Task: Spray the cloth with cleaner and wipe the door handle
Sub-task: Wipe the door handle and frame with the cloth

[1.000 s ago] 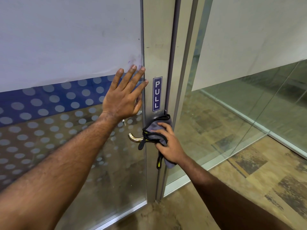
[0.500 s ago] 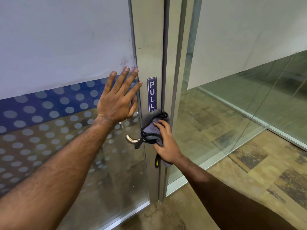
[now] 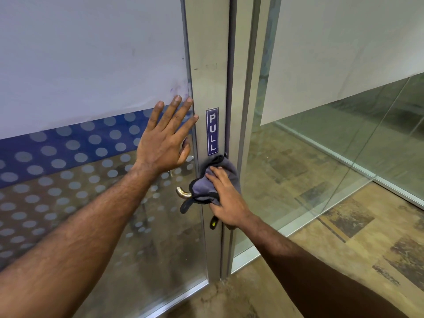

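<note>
L hand [image 3: 164,145] spread flat on door glass [image 3: 91,65]; R hand [image 3: 226,200], at its 4 o'clock, presses grey cloth [image 3: 206,187] onto door handle [image 3: 182,193]; PULL sticker [image 3: 212,131] at cloth's 12.

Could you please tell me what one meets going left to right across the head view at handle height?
Dotted glass → left hand → handle → cloth → right hand → clear glass panel.

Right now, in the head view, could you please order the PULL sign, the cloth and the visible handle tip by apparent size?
1. cloth, largest, though partly hidden by the right hand
2. PULL sign
3. handle tip, smallest
</note>
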### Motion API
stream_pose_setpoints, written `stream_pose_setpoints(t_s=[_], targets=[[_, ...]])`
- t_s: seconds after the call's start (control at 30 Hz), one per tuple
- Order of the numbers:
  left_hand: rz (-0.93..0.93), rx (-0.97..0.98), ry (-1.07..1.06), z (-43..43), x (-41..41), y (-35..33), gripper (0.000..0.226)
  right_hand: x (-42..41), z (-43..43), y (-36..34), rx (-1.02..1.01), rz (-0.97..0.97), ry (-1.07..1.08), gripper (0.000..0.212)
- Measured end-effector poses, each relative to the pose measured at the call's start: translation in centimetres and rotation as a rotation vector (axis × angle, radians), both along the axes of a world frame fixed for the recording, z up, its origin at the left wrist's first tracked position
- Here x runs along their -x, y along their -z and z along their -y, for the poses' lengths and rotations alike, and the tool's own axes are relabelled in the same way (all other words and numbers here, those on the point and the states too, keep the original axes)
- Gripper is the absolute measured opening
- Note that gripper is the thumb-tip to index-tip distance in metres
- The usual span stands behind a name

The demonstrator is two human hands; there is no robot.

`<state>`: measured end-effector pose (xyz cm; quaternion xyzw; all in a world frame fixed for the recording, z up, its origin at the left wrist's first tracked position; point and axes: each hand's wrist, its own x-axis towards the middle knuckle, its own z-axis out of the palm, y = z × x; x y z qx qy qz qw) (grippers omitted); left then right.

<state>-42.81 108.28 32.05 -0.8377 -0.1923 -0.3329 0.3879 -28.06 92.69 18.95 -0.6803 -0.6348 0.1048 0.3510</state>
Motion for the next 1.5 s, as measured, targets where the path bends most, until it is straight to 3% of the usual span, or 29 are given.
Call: stream_pose_setpoints(t_s=[0.23, 0.4, 0.53, 0.83, 1.0, 1.1, 1.5], targets=[[-0.057, 0.000, 0.016, 0.0, 0.8, 0.6, 0.063, -1.2, 1.4, 0.3, -0.005, 0.117, -0.036, 0.081], [-0.083, 0.036, 0.010, 0.5, 2.0, 2.0, 0.065, 0.8, 0.2, -0.6, 0.005, 0.014, 0.028, 0.084], [-0.102, 0.047, 0.001, 0.5, 2.7, 2.8, 0.064, 0.3, 1.8, 0.1, 0.016, 0.189, -0.087, 0.082], [-0.100, 0.050, -0.002, 0.4, 2.8, 3.2, 0.064, 0.8, 0.3, -0.8, 0.156, 0.013, 0.032, 0.079], [-0.077, 0.029, -0.005, 0.2, 2.6, 3.8, 0.064, 0.3, 2.0, 0.6, 0.105, 0.138, -0.035, 0.095], [-0.067, 0.028, -0.006, 0.0, 2.5, 4.1, 0.062, -0.5, 1.6, 0.4, 0.121, 0.002, 0.078, 0.101], [-0.024, -0.036, 0.004, -0.3, 2.3, 4.5, 0.057, 0.1, 1.1, 0.6, 0.126, 0.050, 0.080, 0.089]])
